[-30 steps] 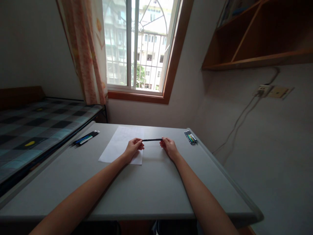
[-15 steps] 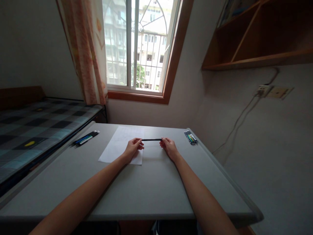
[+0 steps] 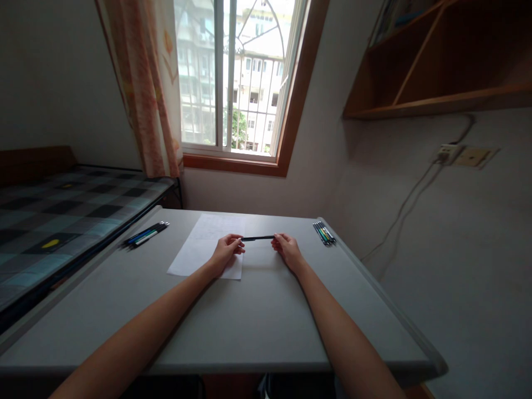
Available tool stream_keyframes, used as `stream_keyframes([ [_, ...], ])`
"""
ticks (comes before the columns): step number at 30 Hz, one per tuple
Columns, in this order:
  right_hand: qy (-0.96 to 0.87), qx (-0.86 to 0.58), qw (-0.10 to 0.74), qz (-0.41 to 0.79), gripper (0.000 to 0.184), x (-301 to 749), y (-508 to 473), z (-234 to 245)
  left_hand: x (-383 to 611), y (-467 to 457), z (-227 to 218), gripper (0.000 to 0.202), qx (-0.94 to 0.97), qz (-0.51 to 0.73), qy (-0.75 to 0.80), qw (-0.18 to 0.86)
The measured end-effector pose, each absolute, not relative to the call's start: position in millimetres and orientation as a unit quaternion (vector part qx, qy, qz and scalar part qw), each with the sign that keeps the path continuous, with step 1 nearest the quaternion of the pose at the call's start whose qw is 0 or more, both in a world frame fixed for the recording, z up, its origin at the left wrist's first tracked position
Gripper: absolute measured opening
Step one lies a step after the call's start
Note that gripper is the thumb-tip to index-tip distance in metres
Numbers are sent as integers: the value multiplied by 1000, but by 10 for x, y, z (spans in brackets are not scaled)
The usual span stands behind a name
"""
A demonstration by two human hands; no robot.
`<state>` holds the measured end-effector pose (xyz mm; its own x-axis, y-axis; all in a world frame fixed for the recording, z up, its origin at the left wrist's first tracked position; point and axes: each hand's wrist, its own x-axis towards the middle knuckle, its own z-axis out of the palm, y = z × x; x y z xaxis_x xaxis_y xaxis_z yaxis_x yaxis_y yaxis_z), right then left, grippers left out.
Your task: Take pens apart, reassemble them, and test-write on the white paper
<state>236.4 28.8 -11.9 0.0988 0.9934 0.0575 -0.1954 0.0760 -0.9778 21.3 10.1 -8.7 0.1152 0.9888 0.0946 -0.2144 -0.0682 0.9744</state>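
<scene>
- Hardly any movement is seen since the earlier frames: the pen (image 3: 257, 238) is held at the same spot between both hands and sits only a shade lower in the picture.
- The left hand (image 3: 226, 250) is closed on the pen's left end, which is pinched between thumb and fingertips. Its heel is laid over the near right part of the paper (image 3: 199, 246).
- The right hand (image 3: 287, 249) is closed on the pen's right end in the same pinch and is rested on the bare table (image 3: 249, 327).
- The pen is kept level and crosswise, just above the table and just right of the paper's edge.
- The paper is spread flat on the table. Faint marks are seen on it but cannot be read.
- One bunch of pens, the left pens (image 3: 146, 233), is laid near the table's left edge. Another bunch, the right pens (image 3: 324, 232), is laid at the far right corner. Both are well apart from the hands.
- Beyond the table a window (image 3: 233, 77) is seen, with a curtain (image 3: 145, 88) hung at its left.
- A bed (image 3: 54, 216) with a checked cover is set beside the table on the left.
- A shelf (image 3: 436, 83) and a socket (image 3: 465, 155) are fixed to the right wall.
</scene>
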Motion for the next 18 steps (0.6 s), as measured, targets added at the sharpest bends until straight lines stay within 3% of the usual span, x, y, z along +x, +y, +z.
stream_keyframes([
  [18,-449,-455,584,500,35,2370,318,-154,214,128,-120,38,493,544,386,559],
])
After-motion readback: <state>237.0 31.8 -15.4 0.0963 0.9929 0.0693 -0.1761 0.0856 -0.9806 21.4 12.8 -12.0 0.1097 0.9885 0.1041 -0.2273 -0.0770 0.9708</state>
